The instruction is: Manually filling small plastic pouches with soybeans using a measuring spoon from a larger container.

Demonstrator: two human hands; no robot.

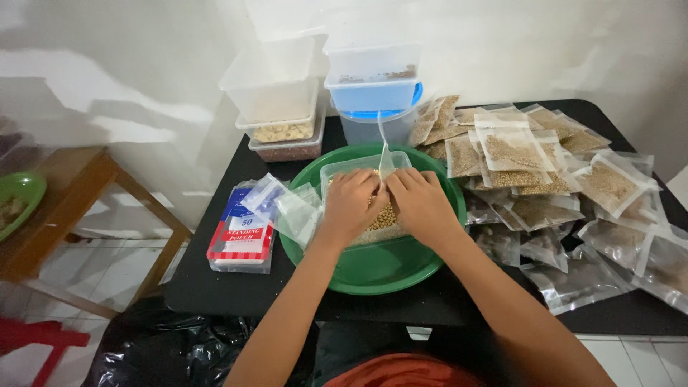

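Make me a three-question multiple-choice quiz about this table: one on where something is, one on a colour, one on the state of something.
1. Where does the pile of filled clear pouches lie?
A. right of the green tray
B. on the wooden side table
C. on the floor

2. What colour is the round tray under the hands?
A. red
B. green
C. white

3. What are the two hands doing?
A. resting flat on the black table
B. holding a lid shut
C. working together over the clear tub of seeds

Answers:
1 A, the pouches spread over the black table to the tray's right.
2 B, its rim and bare base show green.
3 C, the left hand and right hand meet over the clear tub, with a thin white spoon handle rising between them.
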